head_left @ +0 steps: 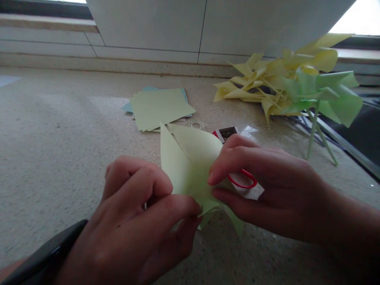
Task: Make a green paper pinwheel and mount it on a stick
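The folded green paper [190,166] stands between both hands, points upward, its centre pinched by the left hand [142,221] from below-left and apparently the right hand [267,186] from the right.

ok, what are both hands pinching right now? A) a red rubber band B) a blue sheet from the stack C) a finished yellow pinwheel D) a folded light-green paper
D: the left hand and right hand both grip the folded light-green paper between fingertips; the yellow pinwheels lie apart behind.
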The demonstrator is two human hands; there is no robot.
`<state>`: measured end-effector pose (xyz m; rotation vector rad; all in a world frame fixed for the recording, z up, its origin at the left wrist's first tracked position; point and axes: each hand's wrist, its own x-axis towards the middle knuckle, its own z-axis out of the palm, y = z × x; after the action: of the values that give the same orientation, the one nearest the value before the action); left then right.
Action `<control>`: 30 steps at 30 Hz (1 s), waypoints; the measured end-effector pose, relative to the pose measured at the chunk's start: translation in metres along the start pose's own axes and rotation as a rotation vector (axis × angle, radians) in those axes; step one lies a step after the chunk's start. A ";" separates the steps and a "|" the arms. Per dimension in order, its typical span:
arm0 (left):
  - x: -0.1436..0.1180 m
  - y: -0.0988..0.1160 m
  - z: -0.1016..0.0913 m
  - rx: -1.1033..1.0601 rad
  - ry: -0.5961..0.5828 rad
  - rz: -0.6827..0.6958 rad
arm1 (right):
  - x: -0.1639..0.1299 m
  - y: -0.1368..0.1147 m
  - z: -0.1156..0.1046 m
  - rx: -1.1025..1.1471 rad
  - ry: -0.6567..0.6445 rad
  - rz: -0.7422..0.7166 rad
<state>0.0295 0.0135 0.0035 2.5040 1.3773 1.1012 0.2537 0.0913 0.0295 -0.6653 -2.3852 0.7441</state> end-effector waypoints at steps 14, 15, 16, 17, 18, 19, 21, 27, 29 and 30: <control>0.002 -0.003 0.001 0.016 -0.005 0.028 | -0.002 -0.001 0.002 0.036 -0.019 -0.092; 0.002 -0.003 0.001 0.013 -0.009 0.029 | -0.002 -0.001 0.002 0.033 -0.024 -0.091; 0.001 -0.003 0.001 0.014 -0.016 0.032 | -0.003 -0.001 0.002 0.031 -0.029 -0.090; 0.001 -0.004 0.001 0.013 -0.021 0.033 | -0.003 -0.001 0.001 0.030 -0.038 -0.089; 0.000 -0.005 0.001 0.011 -0.024 0.032 | -0.003 -0.001 0.001 0.031 -0.047 -0.088; -0.001 -0.005 0.002 0.010 -0.024 0.030 | -0.003 -0.001 0.001 0.032 -0.056 -0.090; -0.002 -0.006 0.003 0.008 -0.012 0.021 | -0.003 -0.002 0.000 0.032 -0.067 -0.093; 0.000 -0.005 0.001 0.033 -0.012 0.015 | -0.004 -0.004 -0.001 0.031 -0.088 -0.106; 0.000 -0.005 0.000 0.058 -0.003 0.013 | -0.004 -0.004 -0.002 0.028 -0.097 -0.108; 0.001 -0.004 0.000 0.071 -0.002 0.004 | -0.004 -0.004 -0.002 0.027 -0.102 -0.107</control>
<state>0.0264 0.0166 0.0024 2.5573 1.4363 1.0690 0.2564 0.0864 0.0320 -0.4955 -2.4765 0.7789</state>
